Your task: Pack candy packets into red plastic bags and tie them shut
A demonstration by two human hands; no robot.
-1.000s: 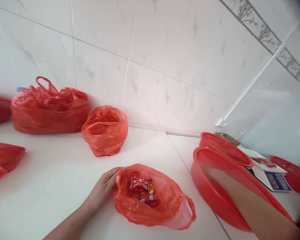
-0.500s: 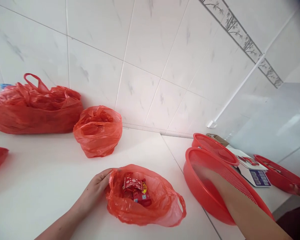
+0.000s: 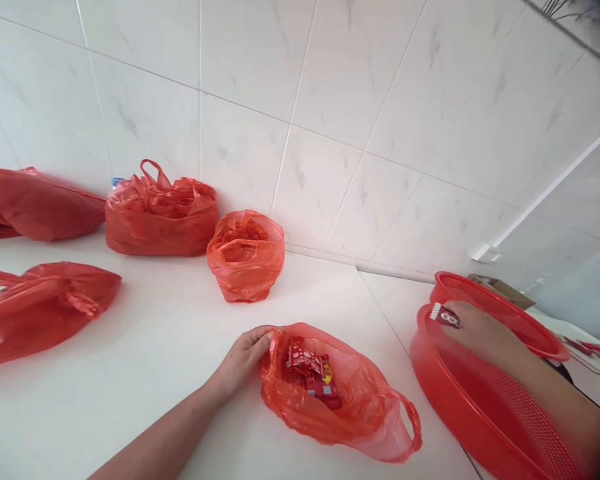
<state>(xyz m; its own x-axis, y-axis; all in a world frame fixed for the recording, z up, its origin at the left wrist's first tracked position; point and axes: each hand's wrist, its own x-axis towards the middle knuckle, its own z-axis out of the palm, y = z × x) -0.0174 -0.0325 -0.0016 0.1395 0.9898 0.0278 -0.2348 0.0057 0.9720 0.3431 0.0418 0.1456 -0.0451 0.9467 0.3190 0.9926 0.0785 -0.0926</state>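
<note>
My left hand [image 3: 243, 360] pinches the left rim of an open red plastic bag [image 3: 350, 407] lying on the white counter. Inside the bag lie several small red candy packets [image 3: 310, 373]. My right hand [image 3: 473, 327] rises over the rim of a large red mesh basket [image 3: 470, 407] at the right, its fingers closed on a small red-and-white candy packet [image 3: 444, 315]. A second red basket [image 3: 500, 307] stands just behind the first.
Tied or bunched red bags stand along the tiled wall: a small one [image 3: 246, 253], a larger one [image 3: 161, 212], a long one [image 3: 35, 207] at the far left, and a flat one [image 3: 40, 307] nearer on the left. The white counter [image 3: 145, 373] meets the wall behind.
My right hand came up out of the big basket holding a candy packet. The view swung left, bringing more bags into sight. My left hand kept its hold on the bag rim.
</note>
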